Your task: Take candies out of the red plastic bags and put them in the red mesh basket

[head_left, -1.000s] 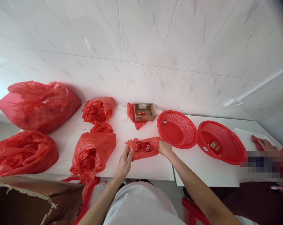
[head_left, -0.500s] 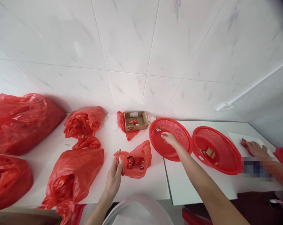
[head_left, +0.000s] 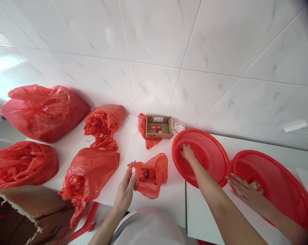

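Note:
My left hand pinches the rim of a red plastic bag, whose mouth faces up. Dark red printed packets lie inside it. Down in a red mesh basket, my right hand has its fingertips together at the left inner wall. A dark edge of a small red packet shows at those fingertips; most of it is hidden.
A small cardboard box with red packets stands by the wall. Several filled red bags sit to the left, above a large carton. At the right, another person's hand reaches over a second red basket.
My right hand has lowered onto the small packet in the basket and closed there. The view has turned; the other person's hand has come over to the second basket. My left hand keeps the bag.

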A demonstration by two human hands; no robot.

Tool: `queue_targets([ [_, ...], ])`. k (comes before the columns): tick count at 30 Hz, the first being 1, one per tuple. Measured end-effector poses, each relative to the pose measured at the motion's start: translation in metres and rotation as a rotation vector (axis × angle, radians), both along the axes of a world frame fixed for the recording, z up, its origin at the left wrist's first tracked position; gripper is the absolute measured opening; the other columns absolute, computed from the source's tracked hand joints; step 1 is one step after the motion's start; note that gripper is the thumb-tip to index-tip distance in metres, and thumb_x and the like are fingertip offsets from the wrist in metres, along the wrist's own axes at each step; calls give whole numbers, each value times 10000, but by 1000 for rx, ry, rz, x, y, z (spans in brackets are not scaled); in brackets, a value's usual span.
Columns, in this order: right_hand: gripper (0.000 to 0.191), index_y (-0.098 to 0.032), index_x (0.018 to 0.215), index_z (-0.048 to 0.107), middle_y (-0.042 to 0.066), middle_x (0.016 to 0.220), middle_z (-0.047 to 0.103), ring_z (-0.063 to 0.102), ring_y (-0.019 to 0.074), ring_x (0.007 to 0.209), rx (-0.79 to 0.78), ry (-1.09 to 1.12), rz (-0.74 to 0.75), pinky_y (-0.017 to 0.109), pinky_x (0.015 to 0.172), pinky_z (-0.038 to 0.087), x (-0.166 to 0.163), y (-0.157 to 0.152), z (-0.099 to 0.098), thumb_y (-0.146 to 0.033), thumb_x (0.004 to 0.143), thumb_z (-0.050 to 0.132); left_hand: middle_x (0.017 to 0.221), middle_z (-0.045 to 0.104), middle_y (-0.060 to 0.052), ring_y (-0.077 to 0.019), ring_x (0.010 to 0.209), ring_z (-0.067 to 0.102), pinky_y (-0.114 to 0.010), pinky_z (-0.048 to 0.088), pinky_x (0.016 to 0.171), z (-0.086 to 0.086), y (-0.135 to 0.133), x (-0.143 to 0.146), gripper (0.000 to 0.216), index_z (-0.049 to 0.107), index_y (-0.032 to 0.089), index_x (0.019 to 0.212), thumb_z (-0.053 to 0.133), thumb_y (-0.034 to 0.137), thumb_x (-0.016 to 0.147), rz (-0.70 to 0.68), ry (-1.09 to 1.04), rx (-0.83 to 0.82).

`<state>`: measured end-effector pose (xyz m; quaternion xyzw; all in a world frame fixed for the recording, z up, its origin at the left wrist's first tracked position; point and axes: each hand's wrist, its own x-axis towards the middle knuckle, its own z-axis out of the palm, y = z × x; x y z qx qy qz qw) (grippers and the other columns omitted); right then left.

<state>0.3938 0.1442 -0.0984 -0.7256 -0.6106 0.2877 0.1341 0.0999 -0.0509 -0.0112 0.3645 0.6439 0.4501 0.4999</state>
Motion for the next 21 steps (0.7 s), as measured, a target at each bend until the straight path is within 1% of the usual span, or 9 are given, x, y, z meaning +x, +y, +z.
queue_targets([
  [3,236,-167,1038,572,132,1006,662,635,205,843,24,89,-39,281,657,450,-3,-12,18,-294,862,479,635,433,43,-147,607,423,-281,396,624,-2,0,0,665,355,194,1448,440,555,896,-24,-11,10],
  [6,266,-203,1084,531,97,1023,671,645,189,823,113,364,-28,275,665,477,-29,-45,48,-369,909,419,635,425,48,-141,606,416,-273,391,620,-1,0,-2,657,357,210,1446,448,554,894,-34,-11,32],
  [8,268,-220,1067,549,73,975,686,649,190,758,105,588,100,285,643,479,-57,-77,65,-410,905,451,651,425,46,-141,613,419,-274,388,622,1,1,-3,664,346,203,1452,446,552,896,-46,-22,47],
  [9,248,-233,1044,572,58,962,695,655,198,790,78,617,194,289,667,479,-73,-94,70,-410,895,482,662,427,44,-141,618,422,-274,387,624,2,0,-4,664,338,203,1456,442,548,899,-57,-29,54],
  [11,244,-272,1095,595,43,1059,688,656,211,893,80,460,316,301,743,467,-99,-123,74,-376,886,522,670,427,44,-140,621,422,-274,388,627,4,0,-6,650,331,211,1458,434,538,907,-88,-35,65],
  [13,287,-298,1176,585,51,1134,672,652,225,951,63,168,375,305,763,447,-114,-141,70,-338,903,505,674,428,46,-136,621,422,-271,388,625,6,-2,-10,632,345,219,1450,434,532,909,-113,-26,75],
  [16,320,-256,1204,595,101,1031,708,670,255,926,-80,-227,408,305,722,437,-113,-152,59,-343,913,495,668,424,49,-130,612,423,-263,386,612,5,-7,-18,622,384,211,1422,457,537,897,-114,-30,89],
  [19,361,-172,1178,617,151,937,724,682,300,888,-179,-372,369,322,687,444,-99,-158,51,-326,852,592,659,433,51,-126,613,437,-257,401,624,1,-13,-28,512,511,211,1277,486,536,881,-97,-65,80],
  [21,326,-139,1127,640,169,927,724,687,310,867,-198,-405,331,327,672,450,-92,-162,47,-260,825,614,665,458,44,-126,624,451,-258,425,635,-3,-17,-36,406,601,203,1049,526,549,851,-91,-91,56],
])
